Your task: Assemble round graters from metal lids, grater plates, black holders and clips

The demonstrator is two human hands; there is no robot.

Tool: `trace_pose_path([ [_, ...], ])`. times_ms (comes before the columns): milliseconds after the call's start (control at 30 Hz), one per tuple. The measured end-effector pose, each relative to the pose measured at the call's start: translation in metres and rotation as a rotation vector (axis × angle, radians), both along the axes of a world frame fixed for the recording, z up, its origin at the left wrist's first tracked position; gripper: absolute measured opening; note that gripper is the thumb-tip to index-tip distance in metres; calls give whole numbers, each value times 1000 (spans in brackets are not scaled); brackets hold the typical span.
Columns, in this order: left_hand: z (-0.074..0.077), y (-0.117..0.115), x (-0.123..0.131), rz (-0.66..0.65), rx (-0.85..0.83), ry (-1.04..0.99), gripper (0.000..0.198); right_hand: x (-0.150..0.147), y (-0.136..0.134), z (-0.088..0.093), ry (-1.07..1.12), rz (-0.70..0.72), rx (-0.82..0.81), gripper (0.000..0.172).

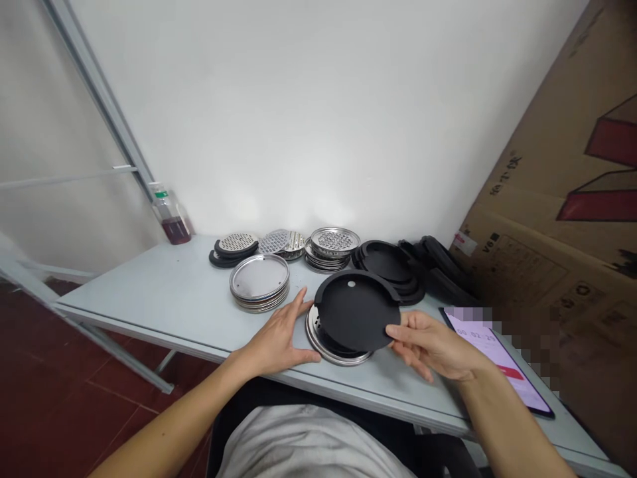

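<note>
My right hand [423, 342] pinches the lower right edge of a black round plate [355, 318], thumb on top. This plate has a thick raised rim along its far side and a small hole near that rim. It is tilted over a low stack of round metal discs [343, 360], hiding most of it. Close by on the left, my left hand [279, 342] is open, thumb and fingers spread around the stack's left side. Farther left stands a stack of shiny round metal discs [259, 279].
Along the wall lie grater discs in black rims [236, 247], loose perforated metal discs [276, 244], a metal grater disc stack [336, 242] and several black plates [388, 265]. A tablet [502, 372] lies right, beside a large cardboard box [542, 252]. A bottle [174, 222] stands back left.
</note>
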State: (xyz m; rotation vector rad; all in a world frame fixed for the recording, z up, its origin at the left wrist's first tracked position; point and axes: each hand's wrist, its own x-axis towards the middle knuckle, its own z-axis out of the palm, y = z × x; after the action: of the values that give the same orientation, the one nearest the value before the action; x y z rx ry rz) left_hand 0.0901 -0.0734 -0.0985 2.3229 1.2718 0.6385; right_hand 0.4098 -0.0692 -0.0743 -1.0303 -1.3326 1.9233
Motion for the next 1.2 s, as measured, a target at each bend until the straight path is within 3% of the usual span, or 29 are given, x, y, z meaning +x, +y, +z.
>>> trace_pose_path([
  [100, 1, 0, -1, -12, 30, -17, 125, -4, 1, -5, -32, 36, -19, 43],
  [367, 4, -1, -2, -48, 56, -12, 87, -14, 13, -11, -120, 59, -38, 43],
  [533, 7, -2, -1, -4, 45, -52, 63, -22, 9, -9, -243, -118, 109, 47],
  [700, 12, -5, 0, 28, 32, -49, 40, -19, 6, -17, -383, -435, 291, 39],
  [867, 11, -5, 2, 37, 57, -51, 31, -15, 8, -31, -513, -469, 383, 28],
  [1067, 9, -4, 1, 23, 51, -58, 31, -25, 3, -21, -332, -476, 216, 43],
  [1200, 8, -3, 1, 29, 51, -59, 32, -29, 0, -11, -313, -364, 112, 35],
])
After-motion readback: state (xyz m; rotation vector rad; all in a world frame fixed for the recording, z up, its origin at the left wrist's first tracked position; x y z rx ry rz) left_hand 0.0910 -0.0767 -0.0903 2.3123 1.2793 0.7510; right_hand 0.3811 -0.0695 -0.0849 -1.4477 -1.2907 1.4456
